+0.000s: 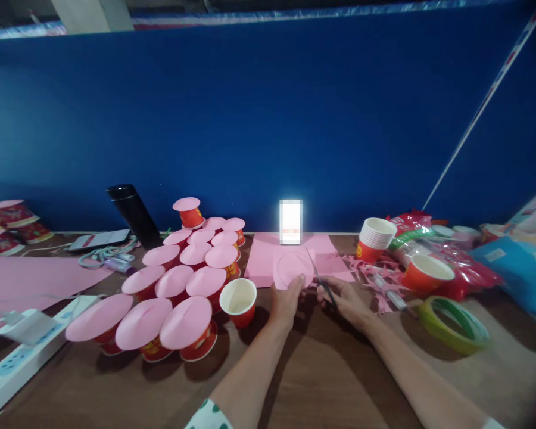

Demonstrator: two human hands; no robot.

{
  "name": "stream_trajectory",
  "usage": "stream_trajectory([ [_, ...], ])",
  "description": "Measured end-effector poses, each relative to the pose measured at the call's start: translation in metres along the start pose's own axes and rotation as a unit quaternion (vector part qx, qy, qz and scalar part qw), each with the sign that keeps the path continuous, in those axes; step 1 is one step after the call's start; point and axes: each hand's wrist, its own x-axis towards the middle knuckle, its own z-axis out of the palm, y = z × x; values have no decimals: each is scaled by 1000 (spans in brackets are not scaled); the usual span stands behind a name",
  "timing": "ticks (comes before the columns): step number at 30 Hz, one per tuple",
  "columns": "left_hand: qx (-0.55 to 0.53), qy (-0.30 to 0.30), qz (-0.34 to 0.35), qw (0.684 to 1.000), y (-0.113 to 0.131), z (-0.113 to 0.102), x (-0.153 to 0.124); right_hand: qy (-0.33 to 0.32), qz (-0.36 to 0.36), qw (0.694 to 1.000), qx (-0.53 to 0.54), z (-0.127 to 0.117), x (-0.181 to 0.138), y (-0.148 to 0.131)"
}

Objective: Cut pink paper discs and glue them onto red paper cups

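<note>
My left hand (288, 297) pinches the lower edge of a pink paper piece (295, 269) that has a circle drawn on it. Scissors (324, 287) are in my right hand (345, 301), with their blades at the right side of that paper. Behind and beneath lie larger pink sheets (261, 256). Just left of my left hand stands an upright red paper cup (238, 302) with a cream inside. Farther left, several upside-down red cups (199, 344) carry pink paper discs (186, 322) on top.
A bright phone screen (290, 222) leans near the blue partition (268, 119). To the right are stacked cups (375, 235), pink scraps (386, 274), green-yellow tape (453, 325) and a blue package (513, 268). On the left stand a black flask (134, 215) and a power strip (31, 351).
</note>
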Motion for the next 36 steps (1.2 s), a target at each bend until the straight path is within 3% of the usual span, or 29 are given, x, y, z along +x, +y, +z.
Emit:
stream_trajectory([
  [36,15,6,32,999,3,-1,-1,-19,-8,1000,-4,-5,6,10],
])
